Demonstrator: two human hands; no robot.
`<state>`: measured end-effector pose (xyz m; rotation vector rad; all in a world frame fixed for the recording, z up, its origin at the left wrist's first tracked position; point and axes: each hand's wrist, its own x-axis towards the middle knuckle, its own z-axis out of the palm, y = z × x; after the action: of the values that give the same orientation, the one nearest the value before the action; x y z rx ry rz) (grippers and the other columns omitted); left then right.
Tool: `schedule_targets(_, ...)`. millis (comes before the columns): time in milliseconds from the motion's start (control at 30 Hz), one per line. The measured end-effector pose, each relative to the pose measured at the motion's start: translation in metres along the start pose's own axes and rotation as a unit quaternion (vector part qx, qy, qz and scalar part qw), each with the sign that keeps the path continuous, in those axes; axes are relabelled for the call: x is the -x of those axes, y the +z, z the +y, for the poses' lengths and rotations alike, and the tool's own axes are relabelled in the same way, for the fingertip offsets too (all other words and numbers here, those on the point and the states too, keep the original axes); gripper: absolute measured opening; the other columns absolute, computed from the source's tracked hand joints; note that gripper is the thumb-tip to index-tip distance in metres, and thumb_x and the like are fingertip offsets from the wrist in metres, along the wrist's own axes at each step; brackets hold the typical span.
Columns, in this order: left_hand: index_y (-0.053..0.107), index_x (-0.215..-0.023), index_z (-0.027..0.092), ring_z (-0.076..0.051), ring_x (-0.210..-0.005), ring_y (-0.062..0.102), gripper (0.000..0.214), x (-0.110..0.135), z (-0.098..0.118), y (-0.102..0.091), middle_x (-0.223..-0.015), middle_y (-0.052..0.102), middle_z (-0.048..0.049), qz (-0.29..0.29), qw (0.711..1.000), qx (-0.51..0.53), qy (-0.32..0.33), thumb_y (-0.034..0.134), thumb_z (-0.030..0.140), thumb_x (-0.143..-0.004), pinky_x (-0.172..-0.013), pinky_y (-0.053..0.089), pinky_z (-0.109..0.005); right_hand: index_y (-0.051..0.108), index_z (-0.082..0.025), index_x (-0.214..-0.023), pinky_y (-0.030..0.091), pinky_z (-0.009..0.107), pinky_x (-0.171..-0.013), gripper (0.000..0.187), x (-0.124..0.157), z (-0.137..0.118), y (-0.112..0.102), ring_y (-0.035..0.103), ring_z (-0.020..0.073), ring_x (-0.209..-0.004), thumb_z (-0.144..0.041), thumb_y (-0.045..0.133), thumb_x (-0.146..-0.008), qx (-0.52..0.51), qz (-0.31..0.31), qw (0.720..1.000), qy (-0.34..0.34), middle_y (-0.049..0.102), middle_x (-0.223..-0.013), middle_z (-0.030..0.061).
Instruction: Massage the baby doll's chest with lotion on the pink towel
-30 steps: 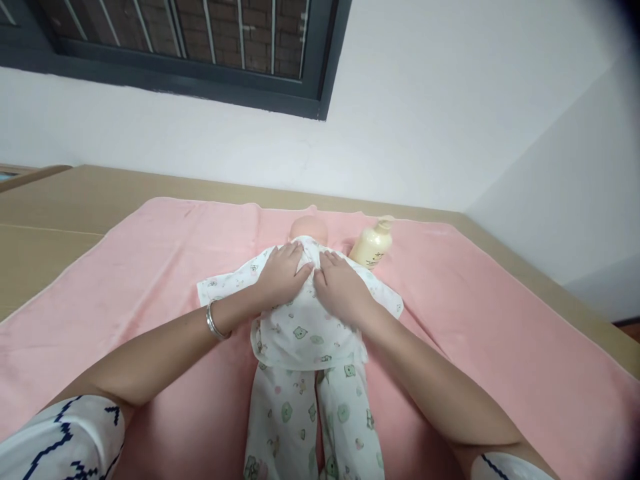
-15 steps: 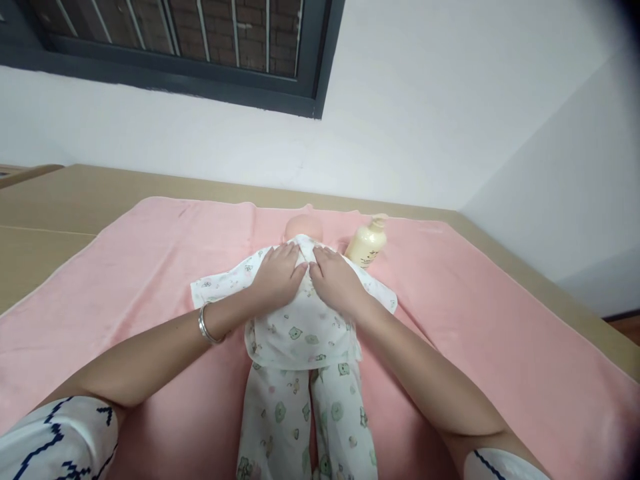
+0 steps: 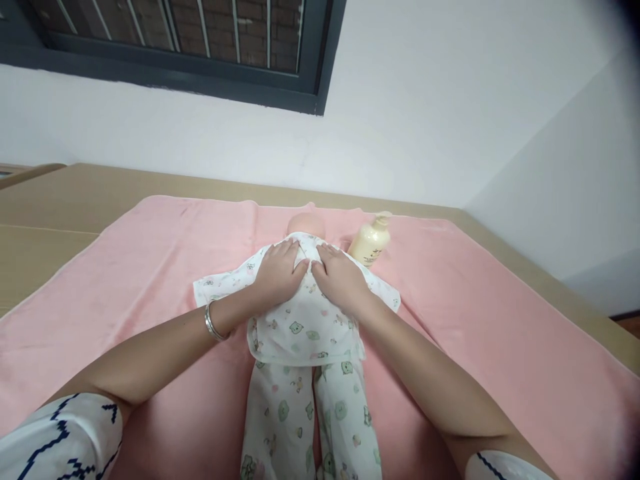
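Note:
A baby doll (image 3: 306,225) lies on a pink blanket, its head pointing away from me. It wears a white printed top (image 3: 307,340) and matching long trousers (image 3: 283,417). Flat on the upper part of the top rests my left hand (image 3: 281,272), fingers stretched out toward the doll's head. My right hand (image 3: 341,275) lies beside it in the same way, also open, and the two thumbs nearly meet at the middle. Neither hand grasps anything. The doll's face is hidden from view, and only the rounded crown shows past the collar.
A cream pump bottle (image 3: 371,241) leans on its side by the doll's right-hand shoulder. The pink blanket (image 3: 165,253) covers most of a wooden surface (image 3: 125,180). Behind stands a white wall (image 3: 400,120) with a dark barred window (image 3: 280,87).
Both hands stay on the doll's top in nearly the same place. The whole view has shifted very slightly; the doll and bottle lie as before.

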<state>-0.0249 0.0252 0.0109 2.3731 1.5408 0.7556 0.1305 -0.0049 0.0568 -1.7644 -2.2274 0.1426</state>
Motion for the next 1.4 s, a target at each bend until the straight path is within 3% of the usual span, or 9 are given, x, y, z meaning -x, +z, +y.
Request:
schedule_targets(167,0.045,-0.146,0.003,-0.03,-0.147,0.038,0.06,0.0002,0.0014,-0.0009,-0.156,0.044,-0.0195,0.005,1.0,-0.001,0.004,0.028,0.039,-0.101,-0.123,0.027,-0.048,0.049,-0.004,-0.143,0.034,0.041,-0.116,0.052,0.0005,0.0006,0.0041,0.041,0.0284,-0.144,-0.028,0.032,-0.1,0.014,0.0,1.0,0.007,0.051,-0.15,0.0193)
schedule_targets(300,0.045,-0.146,0.005,-0.029,-0.147,0.039,0.058,0.0008,0.0021,-0.0012,-0.156,0.045,-0.0187,0.008,1.0,0.002,0.002,0.029,0.038,-0.101,-0.122,0.028,-0.048,0.048,-0.004,-0.146,0.032,0.041,-0.118,0.054,0.0007,0.001,0.0041,0.039,0.0272,-0.146,-0.029,0.031,-0.1,0.01,-0.007,1.0,0.009,0.049,-0.152,0.0181)
schedule_targets(1200,0.045,-0.147,0.007,-0.03,-0.146,0.039,0.058,0.0008,-0.0005,0.0022,-0.156,0.045,-0.0174,0.012,1.0,-0.002,0.0,0.028,0.039,-0.101,-0.122,0.028,-0.05,0.051,-0.002,-0.142,0.035,0.041,-0.117,0.052,-0.0001,0.0011,0.0051,0.043,0.0288,-0.143,-0.027,0.032,-0.1,0.01,0.004,1.0,-0.004,0.051,-0.149,0.0208)
schedule_targets(1400,0.046,-0.146,0.01,-0.029,-0.145,0.041,0.057,0.0002,-0.001,0.0021,-0.155,0.046,-0.016,0.018,1.0,0.007,-0.001,0.029,0.04,-0.1,-0.122,0.028,-0.049,0.044,0.0,-0.147,0.029,0.044,-0.121,0.057,-0.0005,0.0027,0.0093,0.038,0.0299,-0.147,-0.029,0.031,-0.101,0.001,-0.002,1.0,-0.004,0.046,-0.154,0.0215)
